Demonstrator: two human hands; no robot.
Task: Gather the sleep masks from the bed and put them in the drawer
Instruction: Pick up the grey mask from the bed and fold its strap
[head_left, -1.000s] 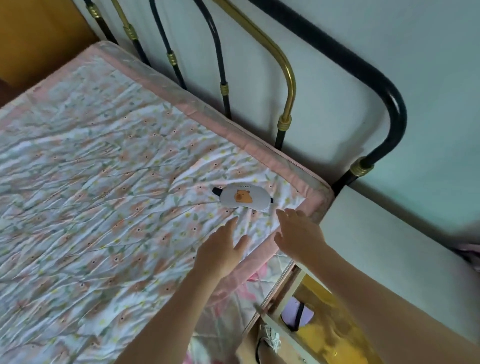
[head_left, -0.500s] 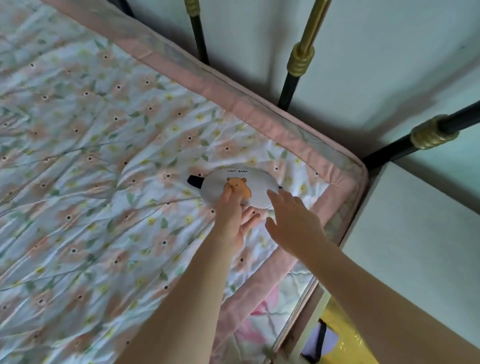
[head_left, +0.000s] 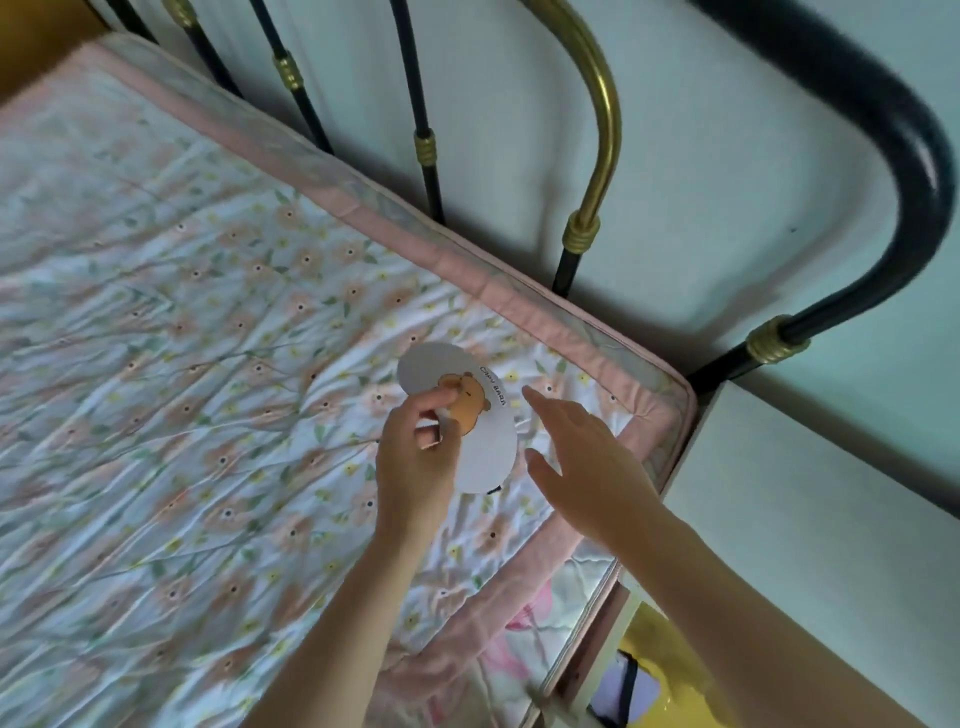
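A pale grey sleep mask (head_left: 483, 436) with an orange capybara print and black strap is lifted off the floral bed cover (head_left: 171, 395) near the bed's right corner. My left hand (head_left: 415, 462) pinches the mask at its middle, fingers closed on it. My right hand (head_left: 582, 457) hovers just right of the mask, fingers spread, holding nothing. At the bottom right, an open drawer (head_left: 644, 675) with a yellow inside shows another pale mask with a black strap (head_left: 621, 696), partly hidden by my right forearm.
A black and brass metal headboard (head_left: 597, 156) runs along the wall behind the bed. A white bedside cabinet top (head_left: 810, 525) stands right of the mattress corner. The pink quilt border (head_left: 545, 322) edges the bed.
My left hand has closed on the sleep mask and lifted it off the cover, turning it on end. My right hand has drawn slightly to the right.
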